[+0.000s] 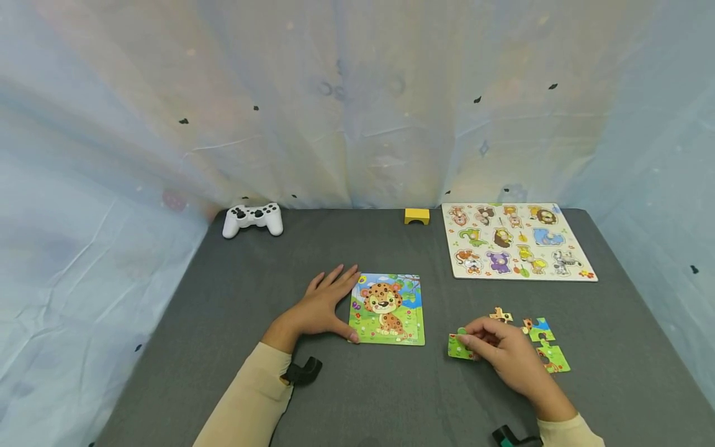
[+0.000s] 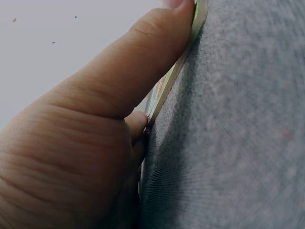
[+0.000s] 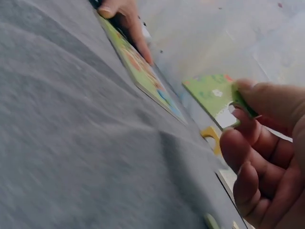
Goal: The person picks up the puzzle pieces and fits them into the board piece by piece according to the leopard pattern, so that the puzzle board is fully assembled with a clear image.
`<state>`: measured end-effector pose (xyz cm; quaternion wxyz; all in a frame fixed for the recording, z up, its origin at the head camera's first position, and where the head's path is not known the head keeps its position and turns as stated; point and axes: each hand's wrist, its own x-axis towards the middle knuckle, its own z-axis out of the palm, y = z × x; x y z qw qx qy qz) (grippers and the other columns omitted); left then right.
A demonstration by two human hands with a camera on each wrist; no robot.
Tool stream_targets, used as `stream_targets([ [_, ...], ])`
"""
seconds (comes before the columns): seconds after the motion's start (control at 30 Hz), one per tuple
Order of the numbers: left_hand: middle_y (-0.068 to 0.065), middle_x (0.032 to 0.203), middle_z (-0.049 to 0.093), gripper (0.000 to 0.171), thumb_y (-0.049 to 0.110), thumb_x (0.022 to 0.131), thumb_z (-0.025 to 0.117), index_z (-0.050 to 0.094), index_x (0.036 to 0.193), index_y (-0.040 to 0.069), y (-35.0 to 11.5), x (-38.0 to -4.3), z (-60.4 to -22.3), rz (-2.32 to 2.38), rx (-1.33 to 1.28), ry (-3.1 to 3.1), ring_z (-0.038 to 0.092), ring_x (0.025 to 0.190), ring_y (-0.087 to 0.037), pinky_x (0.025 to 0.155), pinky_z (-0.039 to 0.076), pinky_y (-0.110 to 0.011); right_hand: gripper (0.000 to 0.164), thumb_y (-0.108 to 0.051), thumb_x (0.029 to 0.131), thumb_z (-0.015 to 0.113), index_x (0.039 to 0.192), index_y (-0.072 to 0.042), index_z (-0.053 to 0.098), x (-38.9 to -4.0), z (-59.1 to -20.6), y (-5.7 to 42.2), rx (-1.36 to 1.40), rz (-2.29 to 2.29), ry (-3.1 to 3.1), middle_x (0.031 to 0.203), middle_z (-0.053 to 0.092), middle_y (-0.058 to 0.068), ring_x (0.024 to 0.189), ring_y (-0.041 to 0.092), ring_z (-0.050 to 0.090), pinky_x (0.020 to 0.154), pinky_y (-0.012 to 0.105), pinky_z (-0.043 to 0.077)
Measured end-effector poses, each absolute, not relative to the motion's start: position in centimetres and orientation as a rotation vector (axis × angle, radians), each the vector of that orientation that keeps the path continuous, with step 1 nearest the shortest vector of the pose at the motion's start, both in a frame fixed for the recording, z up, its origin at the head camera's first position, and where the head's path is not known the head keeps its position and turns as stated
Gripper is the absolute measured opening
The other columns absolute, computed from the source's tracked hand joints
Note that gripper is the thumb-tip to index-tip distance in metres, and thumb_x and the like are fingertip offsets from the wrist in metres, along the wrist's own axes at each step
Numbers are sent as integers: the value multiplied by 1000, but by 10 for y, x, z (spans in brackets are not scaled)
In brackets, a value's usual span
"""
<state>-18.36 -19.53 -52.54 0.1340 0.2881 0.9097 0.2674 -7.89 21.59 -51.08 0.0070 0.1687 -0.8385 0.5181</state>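
A square puzzle board [image 1: 388, 310] with a spotted leopard picture lies on the grey table. My left hand [image 1: 321, 307] is at its left side, fingers spread, with the thumb on the lower left corner and fingertips at the upper left one. In the left wrist view the thumb [image 2: 143, 52] lies along the board's edge. My right hand [image 1: 505, 354] pinches a green puzzle piece [image 3: 212, 98] between thumb and fingers, off the board's right side. Beyond that hand lie more puzzle pieces [image 1: 553, 357], partly covered by it.
A white game controller [image 1: 254, 218] sits at the table's back left. A yellow arched block [image 1: 416, 215] stands at the back edge. At the back right lies a white animal peg board [image 1: 486, 267]. Pale curtains [image 1: 346, 112] hang behind and beside the table.
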Motion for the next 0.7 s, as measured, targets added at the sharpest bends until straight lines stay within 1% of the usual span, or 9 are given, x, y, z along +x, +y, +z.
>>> stream_targets([
  [0.07,4,182,8,141,72,71,94,17,177,21,-195,-183,-524,774,831,2638,-3,166,-23,128,-4,-59,10,-6,104,76,100,-15,77,-79,-513,211,569,1641,-2586,83,70,-7,66,17,67,58,32,56],
  [0.13,5,182,8,141,72,71,94,17,177,20,-195,-182,-523,773,829,2638,-3,166,-23,128,-4,-59,12,-4,104,75,103,-16,77,-79,-514,206,597,1667,-2567,85,71,-6,68,17,68,60,33,57],
  [0.23,5,182,7,140,71,72,94,16,177,21,-195,-182,-523,762,829,2638,-3,166,-23,128,-4,-59,13,-2,103,75,113,-11,77,-79,-516,196,631,1724,-2541,89,73,-4,72,19,70,61,33,58],
  [0.33,5,182,7,140,71,72,94,16,177,21,-196,-182,-524,756,829,2642,-3,166,-23,128,-4,-59,20,0,104,74,123,-5,74,-79,-518,186,687,1775,-2502,91,73,-1,73,22,71,61,34,58],
  [0.43,4,182,7,140,71,72,94,17,177,21,-196,-182,-525,762,831,2645,-2,166,-24,128,-4,-59,25,1,105,71,130,-2,72,-81,-519,176,743,1843,-2460,93,73,4,74,24,71,62,35,59],
  [0.57,3,182,9,139,71,72,94,18,177,20,-196,-183,-526,771,836,2647,-2,166,-25,128,-4,-60,25,-1,107,69,132,-1,71,-84,-520,163,776,1910,-2435,96,73,7,77,25,73,65,39,63],
  [0.7,3,182,7,140,71,72,94,16,177,21,-196,-182,-524,766,831,2642,-3,166,-23,128,-4,-59,23,-4,107,71,129,-1,72,-90,-521,150,751,1882,-2457,96,74,4,77,22,73,65,38,63],
])
